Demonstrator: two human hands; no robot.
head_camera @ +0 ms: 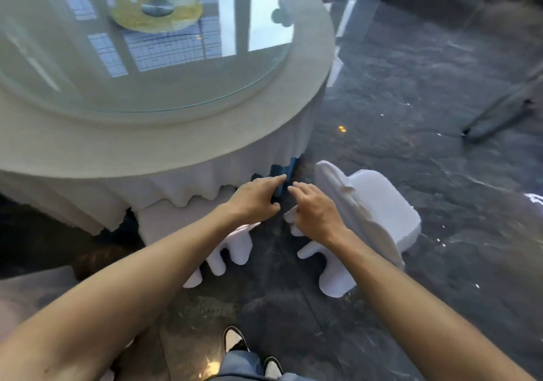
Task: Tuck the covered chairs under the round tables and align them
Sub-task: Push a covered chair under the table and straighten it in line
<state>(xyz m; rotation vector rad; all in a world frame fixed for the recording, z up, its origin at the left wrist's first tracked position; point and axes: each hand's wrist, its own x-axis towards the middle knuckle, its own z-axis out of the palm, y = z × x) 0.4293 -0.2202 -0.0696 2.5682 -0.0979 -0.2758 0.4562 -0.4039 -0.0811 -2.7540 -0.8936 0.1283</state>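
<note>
Hands both released, fingers straight: left hand (255, 197), right hand (316, 210), poised over gap between two covered chairs. Left chair (182, 222) tucked under round table (164, 133) edge; right chair (373, 204) skewed outward on floor (411, 92), nearer right hand
</note>
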